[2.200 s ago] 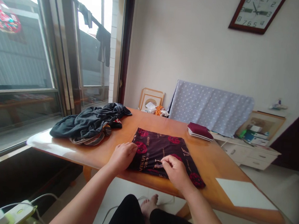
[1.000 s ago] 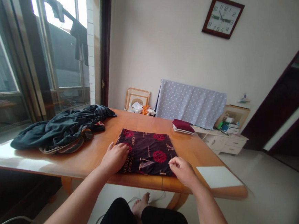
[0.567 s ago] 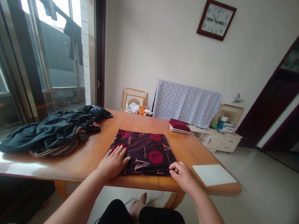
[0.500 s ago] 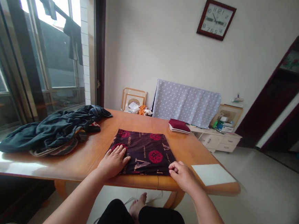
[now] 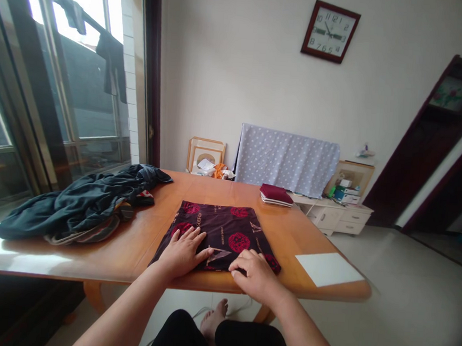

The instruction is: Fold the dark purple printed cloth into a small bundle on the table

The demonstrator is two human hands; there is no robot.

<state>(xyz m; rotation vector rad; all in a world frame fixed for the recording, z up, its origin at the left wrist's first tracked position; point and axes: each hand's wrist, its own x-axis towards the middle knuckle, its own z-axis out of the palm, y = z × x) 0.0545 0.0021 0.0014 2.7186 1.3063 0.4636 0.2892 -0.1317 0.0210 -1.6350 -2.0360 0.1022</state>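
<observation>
On the table in front of me lies a flat, folded dark cloth with red round motifs and pale lettering. My left hand rests palm down on its left near part, fingers spread. Over the near edge, right of the middle, is my right hand, its fingers loosely bent with the tips on the fabric. A gap shows between its thumb and fingers, and no fabric is seen gripped there. The cloth's near right corner sticks out beyond my right hand. Part of the near edge is hidden under both hands.
A heap of dark clothes covers the left of the wooden table. A folded maroon and striped stack sits at the far right edge. A white sheet lies near the right corner. Behind stands a low white cabinet.
My right hand has let go of the near right corner and moved left along the near edge. My left hand has slid slightly right. The cloth's near corners now reach farther out.
</observation>
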